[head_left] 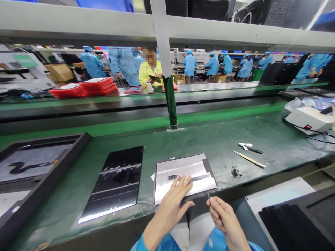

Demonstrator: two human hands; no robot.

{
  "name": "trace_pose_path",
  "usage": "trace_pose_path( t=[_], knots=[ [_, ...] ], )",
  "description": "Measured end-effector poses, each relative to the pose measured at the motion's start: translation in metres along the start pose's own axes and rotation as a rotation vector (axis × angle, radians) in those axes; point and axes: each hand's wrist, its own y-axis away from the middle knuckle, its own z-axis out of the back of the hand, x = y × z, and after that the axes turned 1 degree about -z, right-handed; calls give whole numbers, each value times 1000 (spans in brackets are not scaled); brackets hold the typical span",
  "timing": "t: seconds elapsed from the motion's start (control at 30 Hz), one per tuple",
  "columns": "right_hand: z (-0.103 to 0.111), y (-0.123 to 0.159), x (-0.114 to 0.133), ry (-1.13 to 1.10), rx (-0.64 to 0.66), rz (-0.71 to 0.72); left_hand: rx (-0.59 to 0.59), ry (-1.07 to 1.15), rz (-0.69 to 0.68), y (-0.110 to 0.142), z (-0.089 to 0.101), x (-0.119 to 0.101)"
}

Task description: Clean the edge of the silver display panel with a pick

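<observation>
A silver-backed display panel (164,169) with a dark frame lies at the front edge of the green bench. My left hand (171,204) rests on it with fingers spread flat, over part of a dark ribbon cable (201,178). My right hand (222,213) pinches a thin dark metal tool (208,195), its tip at the panel's lower right edge; the tool's exact kind is hard to make out. Left of the panel lies a glossy black screen (117,177). To the right are a yellow-handled craft knife (250,159) and a pile of black scraps (236,172).
A black tray (75,148) holding another panel stands at far left. A black-handled tool (253,150), a white corded device (311,118) and a green-wrapped post (170,104) are on the bench. Below right sit black sheets (290,223). Co-workers sit beyond.
</observation>
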Motion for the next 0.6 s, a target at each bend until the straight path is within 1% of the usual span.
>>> trace_pose_path(
  t=[0.2,0.3,0.43,0.5,0.6],
  knots=[
    [4,2,2,-18,-7,-10,-1,13,3,-1,3,-1],
    [5,3,6,-28,-14,-3,-9,19,11,-1,3,-1],
    [5,4,12,-42,-36,-11,9,32,30,0,3,-1],
    [6,6,15,-47,-48,-13,36,40,59,1,4,-1],
    [8,7,19,-46,-62,-6,85,60,159,2,4,-3]
  ],
)
